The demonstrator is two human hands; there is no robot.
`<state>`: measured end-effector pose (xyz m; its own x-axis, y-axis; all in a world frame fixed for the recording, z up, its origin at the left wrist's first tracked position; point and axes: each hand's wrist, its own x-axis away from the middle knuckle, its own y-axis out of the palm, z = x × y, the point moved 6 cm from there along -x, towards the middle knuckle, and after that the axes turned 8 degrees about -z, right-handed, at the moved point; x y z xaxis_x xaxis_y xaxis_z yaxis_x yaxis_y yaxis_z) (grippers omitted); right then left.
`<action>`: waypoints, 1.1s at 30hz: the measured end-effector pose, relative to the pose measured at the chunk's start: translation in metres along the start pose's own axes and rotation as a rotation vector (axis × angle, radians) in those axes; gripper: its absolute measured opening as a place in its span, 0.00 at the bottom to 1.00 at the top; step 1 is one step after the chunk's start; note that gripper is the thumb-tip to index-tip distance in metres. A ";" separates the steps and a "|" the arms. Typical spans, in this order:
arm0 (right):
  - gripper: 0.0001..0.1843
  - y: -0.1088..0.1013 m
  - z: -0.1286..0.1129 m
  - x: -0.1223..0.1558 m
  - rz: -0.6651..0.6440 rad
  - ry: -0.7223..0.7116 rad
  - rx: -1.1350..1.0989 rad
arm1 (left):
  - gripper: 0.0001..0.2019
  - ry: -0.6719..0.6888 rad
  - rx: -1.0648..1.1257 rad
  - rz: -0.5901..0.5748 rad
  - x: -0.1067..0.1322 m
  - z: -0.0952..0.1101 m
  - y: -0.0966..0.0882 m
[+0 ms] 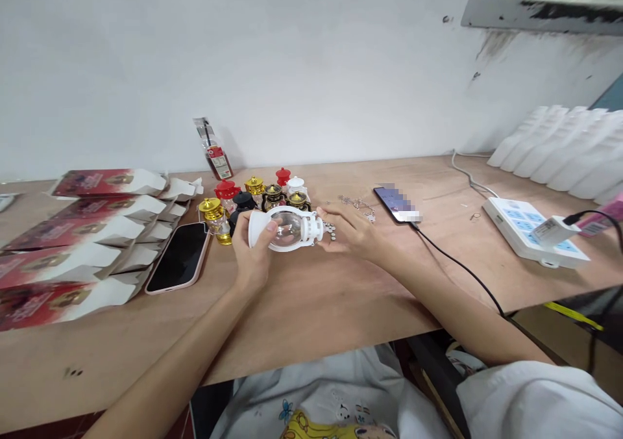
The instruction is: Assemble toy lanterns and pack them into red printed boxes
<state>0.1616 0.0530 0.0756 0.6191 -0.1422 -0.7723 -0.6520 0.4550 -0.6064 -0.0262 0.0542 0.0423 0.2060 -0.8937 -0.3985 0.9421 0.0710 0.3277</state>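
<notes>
Head view: holding white lantern (289, 228) with left hand (254, 247), just right of pink-edged phone (180, 257). Gripping firmly round the flared white end, thumb laid across its edge onto the clear globe, other fingers mostly hidden behind. Lying sideways in that grip: flared end toward the phone, narrow end away from it.

Placing right hand (348, 231) at the narrow end, farther right of the phone. Parting thumb and fingers in a C there; can't say whether clamped on or only touching. Showing small silvery discs (331, 233) through that gap.

Pose: angling left forearm (199, 348) up from the phone's near side, wrist about straight. Bringing right forearm (433, 286) in from well right of the phone, back of hand showing, fingers pointing toward the phone.

Around the phone, on wooden table (302, 309): red-and-white cartons (109, 208) directly left; small lanterns (275, 195) in red, gold, black and white just right of its far end; red-labelled container (220, 161) beyond it. Well right: second phone (392, 202). Farthest right: power strip (501, 215), row of white containers (549, 147) behind it.
</notes>
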 end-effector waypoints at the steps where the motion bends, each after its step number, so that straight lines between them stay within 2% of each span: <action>1: 0.22 0.000 -0.001 0.000 0.010 -0.007 -0.012 | 0.20 -0.009 0.020 0.004 0.000 -0.001 0.000; 7: 0.24 0.004 -0.003 0.002 0.028 0.047 -0.203 | 0.22 -0.158 0.161 0.042 -0.002 -0.012 -0.001; 11: 0.25 0.005 -0.002 0.004 0.056 0.051 -0.276 | 0.23 -0.254 0.182 -0.028 -0.001 -0.014 0.004; 13: 0.24 0.005 0.002 0.005 0.046 0.077 -0.264 | 0.21 -0.206 0.139 -0.055 -0.001 -0.008 0.006; 15: 0.21 0.007 0.008 0.007 0.023 0.128 -0.212 | 0.20 -0.089 0.051 -0.047 -0.001 0.002 0.006; 18: 0.17 0.010 0.017 0.009 0.002 0.188 -0.108 | 0.20 0.157 -0.239 -0.022 0.001 0.020 0.007; 20: 0.16 0.011 0.021 0.011 0.017 0.208 -0.045 | 0.21 0.289 -0.460 -0.045 0.005 0.026 0.012; 22: 0.15 0.011 0.023 0.013 0.069 0.224 0.050 | 0.22 0.324 -0.639 -0.110 0.007 0.024 0.018; 24: 0.15 0.009 0.021 0.016 0.139 0.227 0.154 | 0.22 0.296 -0.800 -0.181 0.010 0.018 0.022; 26: 0.17 0.007 0.013 0.018 0.156 0.198 0.204 | 0.21 0.253 -0.945 -0.235 0.011 0.011 0.025; 28: 0.18 0.008 -0.001 0.017 0.104 0.120 0.205 | 0.19 0.190 -1.039 -0.309 0.013 0.003 0.028; 33: 0.13 0.014 -0.049 0.009 -0.030 -0.217 0.215 | 0.11 0.006 -1.144 -0.494 0.015 -0.018 0.031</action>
<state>0.1366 0.0154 0.0507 0.7310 0.0222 -0.6821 -0.5388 0.6321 -0.5569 0.0109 0.0509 0.0314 -0.2375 -0.9327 -0.2715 0.6080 0.0752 -0.7904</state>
